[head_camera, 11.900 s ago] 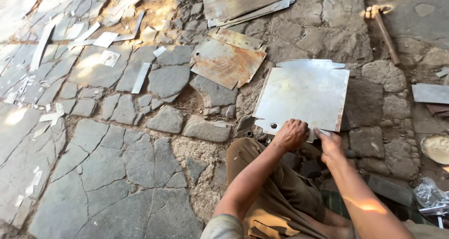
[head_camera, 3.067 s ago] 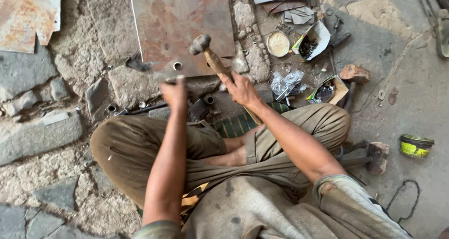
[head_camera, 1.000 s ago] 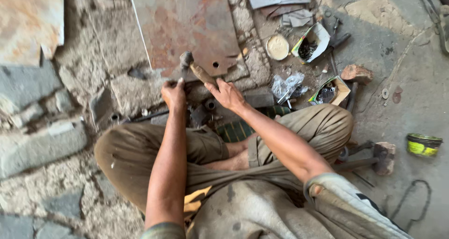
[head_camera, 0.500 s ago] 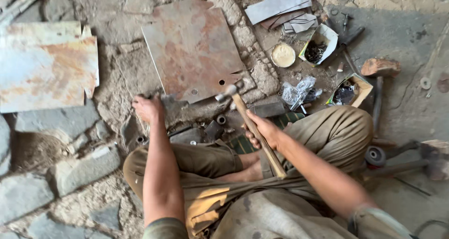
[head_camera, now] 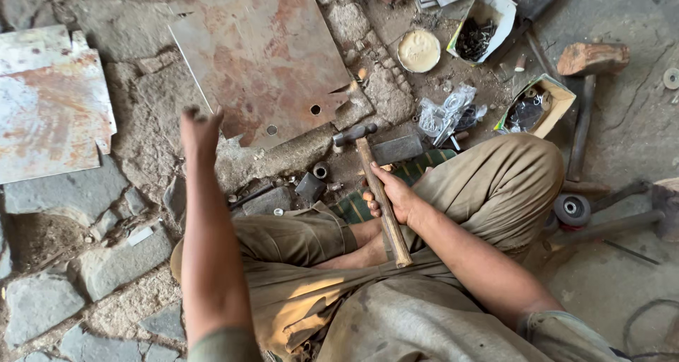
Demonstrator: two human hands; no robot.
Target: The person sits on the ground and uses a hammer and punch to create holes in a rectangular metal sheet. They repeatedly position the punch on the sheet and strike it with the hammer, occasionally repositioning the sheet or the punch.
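Seated cross-legged on stone floor (head_camera: 85, 192). Right hand (head_camera: 393, 194) wrapped around the wooden handle of the hammer (head_camera: 376, 186), gripping at about mid-length. Hammer long axis runs from the lap up and slightly left; the steel head is at the far end, just short of the near corner of the rusty metal sheet (head_camera: 265, 58). That sheet lies flat on the floor, directly beyond both hands, with two punched holes near its near edge. Left hand (head_camera: 199, 130) raised, fingers loosely spread, holding nothing, just beside the sheet's near left edge. Left hand is nearer the sheet; hammer head nearer the holes. Small dark metal block (head_camera: 310, 186) lies between the knees and the sheet.
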